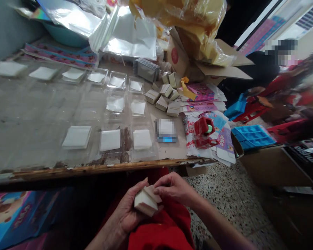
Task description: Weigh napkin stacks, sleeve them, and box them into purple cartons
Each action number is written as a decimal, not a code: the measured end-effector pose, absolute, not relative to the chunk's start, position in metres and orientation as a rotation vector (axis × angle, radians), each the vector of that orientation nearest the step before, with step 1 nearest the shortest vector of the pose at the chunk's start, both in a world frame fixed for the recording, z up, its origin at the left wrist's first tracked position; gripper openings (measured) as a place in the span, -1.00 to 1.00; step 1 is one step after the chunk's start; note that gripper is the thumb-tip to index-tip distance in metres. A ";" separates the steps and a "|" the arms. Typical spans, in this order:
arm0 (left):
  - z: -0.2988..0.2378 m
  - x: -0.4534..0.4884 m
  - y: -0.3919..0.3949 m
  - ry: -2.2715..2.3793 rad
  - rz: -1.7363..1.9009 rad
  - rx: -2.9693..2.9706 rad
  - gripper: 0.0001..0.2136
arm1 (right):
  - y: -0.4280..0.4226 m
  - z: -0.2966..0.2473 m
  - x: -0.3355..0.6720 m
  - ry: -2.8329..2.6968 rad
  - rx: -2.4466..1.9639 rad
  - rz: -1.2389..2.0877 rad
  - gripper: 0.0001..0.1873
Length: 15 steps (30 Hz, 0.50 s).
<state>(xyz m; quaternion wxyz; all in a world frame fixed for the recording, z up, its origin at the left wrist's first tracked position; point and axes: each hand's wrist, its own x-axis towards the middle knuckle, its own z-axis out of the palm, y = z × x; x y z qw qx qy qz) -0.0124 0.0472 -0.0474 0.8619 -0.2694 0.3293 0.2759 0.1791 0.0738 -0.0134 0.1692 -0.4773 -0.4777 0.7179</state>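
Above my lap, my left hand (131, 208) is wrapped round a thick stack of small white paper cards (145, 205). My right hand (169, 187) pinches some cards at the stack's upper right side, and these sit at an angle to the rest. On the table in front, clear plastic trays (112, 152) stand in rows. Piles of white cards lie in several of them, such as the pile (110, 139) near the front edge. More banded card stacks (162, 103) are heaped right of the trays.
A red tape dispenser (205, 130) rests on printed packaging at the table's right end. Behind it stands an open cardboard box (182, 52) with yellow plastic. Silver film bags (130, 34) lie at the back. Blue trays (253, 135) and red stools are to the right; a person sits beyond.
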 end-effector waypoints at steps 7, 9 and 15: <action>-0.044 -0.010 0.047 0.769 0.614 -0.583 -0.84 | 0.071 -0.019 0.177 -1.431 -1.365 2.074 -0.73; -0.041 -0.010 0.048 0.771 0.616 -0.569 -0.85 | 0.072 -0.019 0.175 -1.420 -1.361 2.075 -0.72; -0.041 -0.013 0.049 0.708 0.577 -0.590 -0.82 | 0.074 -0.015 0.173 -1.265 -1.397 2.175 -0.70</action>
